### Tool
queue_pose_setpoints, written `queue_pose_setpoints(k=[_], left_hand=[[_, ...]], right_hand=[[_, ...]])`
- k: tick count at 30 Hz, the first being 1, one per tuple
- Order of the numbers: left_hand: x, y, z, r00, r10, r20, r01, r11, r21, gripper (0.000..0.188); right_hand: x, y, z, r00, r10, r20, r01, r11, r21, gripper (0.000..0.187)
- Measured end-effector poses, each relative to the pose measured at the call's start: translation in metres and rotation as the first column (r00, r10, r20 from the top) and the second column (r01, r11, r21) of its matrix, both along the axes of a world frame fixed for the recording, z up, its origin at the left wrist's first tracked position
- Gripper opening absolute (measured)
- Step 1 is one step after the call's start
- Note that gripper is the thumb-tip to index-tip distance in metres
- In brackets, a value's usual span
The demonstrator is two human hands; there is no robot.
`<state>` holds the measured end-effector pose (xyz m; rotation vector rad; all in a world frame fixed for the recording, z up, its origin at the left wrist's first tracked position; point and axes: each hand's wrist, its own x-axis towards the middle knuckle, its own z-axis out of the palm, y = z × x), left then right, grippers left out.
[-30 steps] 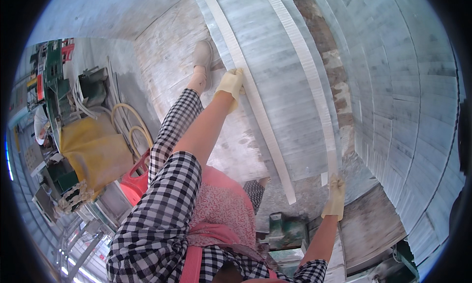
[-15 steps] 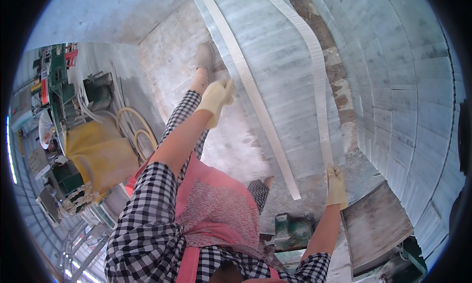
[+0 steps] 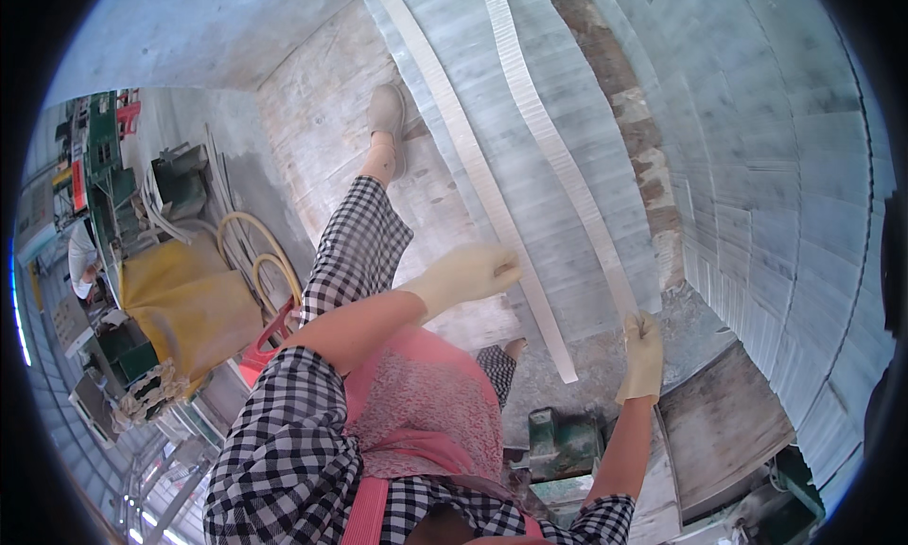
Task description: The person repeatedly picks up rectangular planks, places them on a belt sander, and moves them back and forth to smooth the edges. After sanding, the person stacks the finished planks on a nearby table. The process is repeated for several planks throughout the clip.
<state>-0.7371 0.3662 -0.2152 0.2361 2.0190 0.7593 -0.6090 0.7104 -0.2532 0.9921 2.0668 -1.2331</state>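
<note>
My right hand (image 3: 641,356), in a pale yellow glove, pinches the near end of a long, whitish ribbed strip (image 3: 558,152). This strip runs away in a slight curve over a pale blue-green sheet (image 3: 482,110) with a banded surface. A second, straighter strip (image 3: 463,138) lies on the sheet's left part, its near end reaching past the sheet. My left hand (image 3: 473,275), gloved too, is closed beside that strip, its fingertips near the strip's left edge. Whether anything is inside its fingers is hidden.
Stacked pale sheets rise like a wall (image 3: 776,185) on the right. A brown board (image 3: 728,422) and a green machine part (image 3: 558,446) are at the near right. At left lie a yellow cover (image 3: 184,290), a yellow hose (image 3: 251,219) and green machinery (image 3: 180,185). My shoe (image 3: 386,114) is on the stained surface.
My left hand has come nearer and to the right, toward the straighter strip. The far stretch of the held strip has shifted left and straightened somewhat. My right hand has barely moved.
</note>
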Motion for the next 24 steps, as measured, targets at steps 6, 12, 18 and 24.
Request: queue_pose_setpoints(k=[6,12,18,24], left_hand=[[0.008,-0.001,-0.026,0.984,0.039,-0.175,-0.024,0.996,0.089,0.036],[0.017,0.008,-0.042,0.984,-0.084,-0.159,0.094,0.994,0.056,0.031],[0.023,0.011,-0.041,0.987,-0.065,-0.146,0.067,0.998,0.008,0.036],[0.007,0.016,-0.019,1.0,0.001,-0.019,0.001,0.993,0.115,0.042]], right_hand=[[-0.003,0.016,0.019,0.996,-0.009,0.085,0.012,0.999,-0.031,0.033],[-0.004,0.04,0.011,0.994,-0.046,0.099,0.035,0.994,0.105,0.035],[-0.005,0.045,0.028,0.989,0.02,0.148,-0.027,0.999,0.043,0.048],[0.01,0.067,-0.036,0.97,0.242,0.029,-0.237,0.908,0.345,0.061]])
